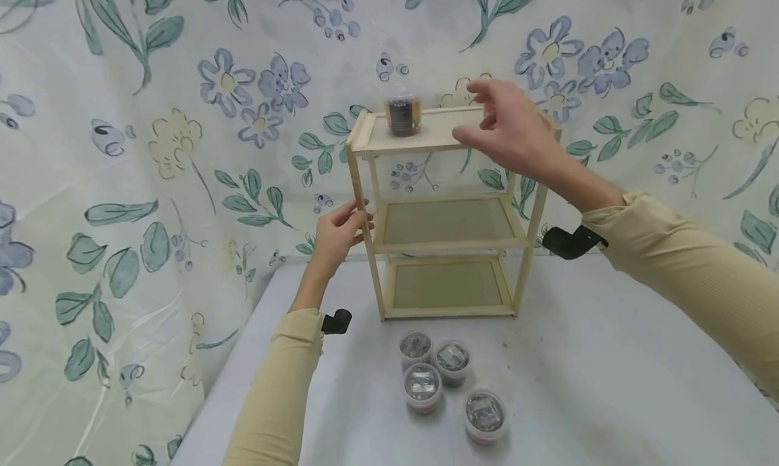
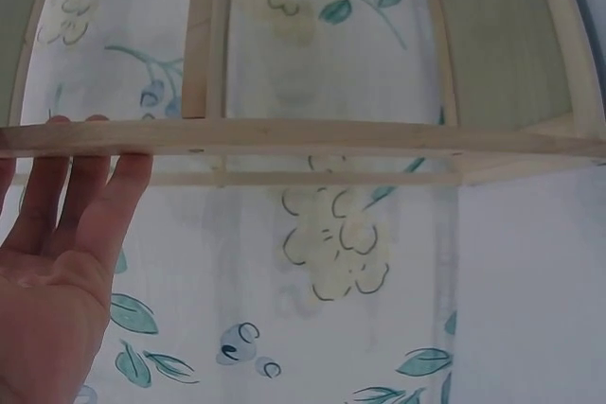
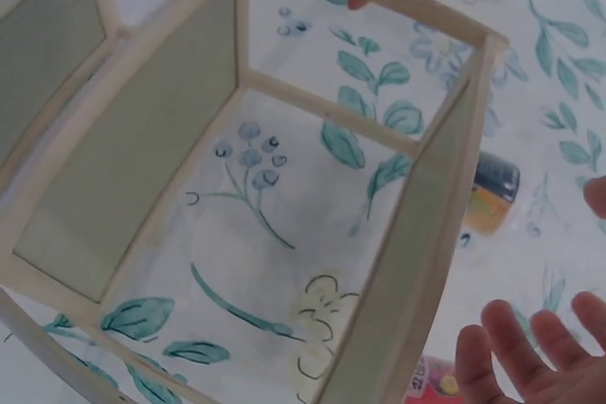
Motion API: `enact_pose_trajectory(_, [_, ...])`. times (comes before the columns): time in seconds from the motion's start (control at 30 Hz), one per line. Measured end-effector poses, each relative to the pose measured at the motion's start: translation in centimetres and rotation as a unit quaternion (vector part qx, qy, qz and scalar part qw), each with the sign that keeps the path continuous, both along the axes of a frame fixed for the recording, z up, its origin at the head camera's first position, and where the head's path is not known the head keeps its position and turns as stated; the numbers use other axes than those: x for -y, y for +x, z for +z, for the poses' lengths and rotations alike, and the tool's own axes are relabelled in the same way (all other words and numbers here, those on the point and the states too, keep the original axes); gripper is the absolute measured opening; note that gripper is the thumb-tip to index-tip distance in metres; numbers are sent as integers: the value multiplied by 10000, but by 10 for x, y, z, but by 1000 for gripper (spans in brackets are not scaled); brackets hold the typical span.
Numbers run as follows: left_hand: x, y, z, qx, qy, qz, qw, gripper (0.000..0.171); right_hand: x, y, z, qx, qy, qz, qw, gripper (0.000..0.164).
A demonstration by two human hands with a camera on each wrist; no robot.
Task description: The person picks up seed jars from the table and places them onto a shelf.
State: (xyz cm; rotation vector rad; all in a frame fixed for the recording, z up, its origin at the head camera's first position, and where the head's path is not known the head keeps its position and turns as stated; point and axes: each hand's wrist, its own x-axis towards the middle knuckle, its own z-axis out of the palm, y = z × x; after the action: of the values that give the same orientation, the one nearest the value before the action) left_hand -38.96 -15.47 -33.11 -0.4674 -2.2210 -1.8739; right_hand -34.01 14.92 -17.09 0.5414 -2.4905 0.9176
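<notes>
A small three-tier wooden shelf rack point(image 1: 450, 246) stands upright on the table. My left hand point(image 1: 337, 236) holds its left front post, fingers around the wood; in the left wrist view those fingers point(image 2: 99, 201) pass behind the post. On the left part of the top tier sits a clear plastic tub with a dark and yellow label point(image 1: 404, 116). My right hand point(image 1: 508, 124) is over the right part of that tier, thumb and fingers apart, nothing seen between them. Beside it in the right wrist view, a pink-labelled tub point(image 3: 433, 380) shows partly; the head view hides it.
Several lidded plastic tubs with silvery tops stand on the white table point(image 1: 341, 385) before the rack: three close together point(image 1: 422, 385) and one apart, nearer me point(image 1: 485, 415). The rack's middle tier point(image 1: 447, 220) and bottom tier point(image 1: 447, 283) have greenish panels. A flower-patterned sheet point(image 1: 182, 134) hangs behind.
</notes>
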Motion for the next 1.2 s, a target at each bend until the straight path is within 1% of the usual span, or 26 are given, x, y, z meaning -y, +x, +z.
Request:
enact_pose_trajectory(0.1, [1,0,1,-18,-32,-1,10000,41,0,4,-4,-127,-5,6,9999,64])
enact_pose_trajectory(0.2, [1,0,1,-9,-70,-2,10000,41,-2,7,-8,-142,-66,-9,9999,63])
enact_pose_trajectory(0.47, [2,0,-1,-48,-108,51,9999,41,-14,8,-22,-376,-304,63,9988,58])
enact_pose_trajectory(0.57, [2,-2,-1,1,-57,42,10000,42,-20,12,-29,-345,-545,163,9978,56])
enact_pose_trajectory(0.7, [2,-3,-1,48,26,-21,10000,43,-29,23,-39,-150,-813,209,9964,58])
enact_pose_trajectory(0.87, [0,-3,-2,15,20,-12,10000,41,-39,31,-64,221,-829,304,9959,62])
enact_pose_trajectory(1.07, [-2,-3,-1,-37,-55,86,9999,40,-47,32,-98,437,-947,415,9937,60])
enact_pose_trajectory(1.2, [-3,-3,-1,14,49,58,10000,40,-50,33,-123,596,-1012,483,9919,58])
